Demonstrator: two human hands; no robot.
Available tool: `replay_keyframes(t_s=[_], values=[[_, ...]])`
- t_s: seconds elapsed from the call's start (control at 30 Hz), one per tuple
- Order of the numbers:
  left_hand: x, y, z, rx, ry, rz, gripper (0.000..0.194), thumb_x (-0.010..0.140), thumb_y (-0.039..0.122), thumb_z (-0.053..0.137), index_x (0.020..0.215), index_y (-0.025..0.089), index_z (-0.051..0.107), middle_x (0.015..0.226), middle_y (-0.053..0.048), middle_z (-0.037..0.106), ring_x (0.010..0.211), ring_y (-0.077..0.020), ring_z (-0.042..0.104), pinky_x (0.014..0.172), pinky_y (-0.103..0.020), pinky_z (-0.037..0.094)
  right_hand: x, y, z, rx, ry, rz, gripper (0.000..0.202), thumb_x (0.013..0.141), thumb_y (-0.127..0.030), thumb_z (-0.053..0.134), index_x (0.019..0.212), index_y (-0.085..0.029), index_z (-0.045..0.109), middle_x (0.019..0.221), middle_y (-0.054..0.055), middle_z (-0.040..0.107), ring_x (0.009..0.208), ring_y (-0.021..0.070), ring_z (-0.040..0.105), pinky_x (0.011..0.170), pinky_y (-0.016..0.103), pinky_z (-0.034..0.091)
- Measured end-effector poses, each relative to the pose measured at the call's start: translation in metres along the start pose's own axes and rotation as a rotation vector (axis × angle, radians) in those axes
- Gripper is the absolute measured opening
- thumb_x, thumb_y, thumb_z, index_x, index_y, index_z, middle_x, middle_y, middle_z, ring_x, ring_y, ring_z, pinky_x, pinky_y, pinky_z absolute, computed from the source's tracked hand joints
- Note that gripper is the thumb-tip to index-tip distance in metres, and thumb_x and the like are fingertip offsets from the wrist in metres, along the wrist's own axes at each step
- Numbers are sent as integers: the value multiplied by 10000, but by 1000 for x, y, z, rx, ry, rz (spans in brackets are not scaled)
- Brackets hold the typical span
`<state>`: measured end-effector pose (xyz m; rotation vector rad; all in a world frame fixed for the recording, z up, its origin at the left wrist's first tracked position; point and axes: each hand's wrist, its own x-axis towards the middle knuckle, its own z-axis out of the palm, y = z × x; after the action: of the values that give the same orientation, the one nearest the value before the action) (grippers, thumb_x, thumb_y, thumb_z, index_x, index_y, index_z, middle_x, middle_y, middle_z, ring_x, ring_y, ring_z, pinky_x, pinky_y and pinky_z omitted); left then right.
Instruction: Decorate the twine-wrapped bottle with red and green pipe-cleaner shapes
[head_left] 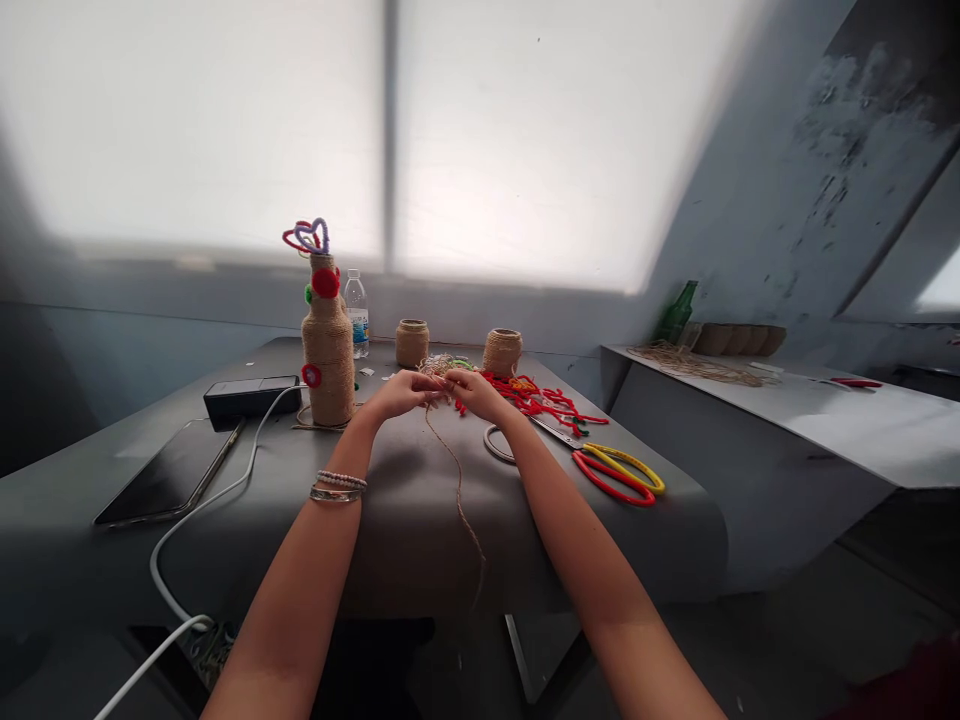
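Note:
My left hand and my right hand meet over the middle of the grey table, fingertips pinched together. Between them is a thin brown twine, whose free end hangs down over the table's front edge. Just behind the fingers lies a tangle of loose twine. Red fuzzy pieces are spread to the right of my right hand. Left of my left hand stands a twine-wrapped bottle with red pompoms and heart-shaped fuzzy wires on top.
Two twine-wrapped jars and a water bottle stand behind. Scissors lie right, a phone, black box and white cable left. Another table holds a green bottle.

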<state>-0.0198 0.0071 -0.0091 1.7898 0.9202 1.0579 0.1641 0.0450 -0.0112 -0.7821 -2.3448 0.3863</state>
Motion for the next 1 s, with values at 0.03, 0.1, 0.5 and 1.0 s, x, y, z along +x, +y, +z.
replay_keyframes(t_s=[0.03, 0.1, 0.5, 1.0], values=[[0, -2, -1, 12, -10, -5, 250, 687, 222, 729, 913, 116, 732, 878, -84, 728, 704, -143, 608, 691, -271, 477, 0, -1, -1, -33, 9, -4, 349, 895, -428, 394, 665, -174, 460, 660, -9, 459, 610, 107, 408, 564, 234, 286], [1, -5, -2, 48, -45, -6, 245, 697, 241, 718, 904, 112, 735, 858, -87, 728, 721, -152, 613, 680, -266, 474, -1, -6, -2, -88, 17, 1, 361, 896, -418, 390, 644, -170, 462, 639, -11, 461, 587, 100, 398, 555, 233, 270], [-1, 0, 7, 207, 69, -12, 220, 697, 182, 644, 878, 126, 755, 822, -73, 734, 745, -181, 627, 669, -272, 465, -4, -21, -1, -242, 122, 88, 564, 903, -495, 340, 492, -147, 506, 440, -19, 383, 459, 76, 330, 512, 245, 216], [0, -2, 4, 139, 120, -45, 275, 667, 230, 693, 915, 127, 753, 786, -76, 730, 690, -158, 597, 620, -256, 444, -8, -21, -10, -163, 91, 25, 371, 911, -515, 397, 849, -185, 554, 798, 2, 554, 666, 108, 477, 603, 213, 328]])
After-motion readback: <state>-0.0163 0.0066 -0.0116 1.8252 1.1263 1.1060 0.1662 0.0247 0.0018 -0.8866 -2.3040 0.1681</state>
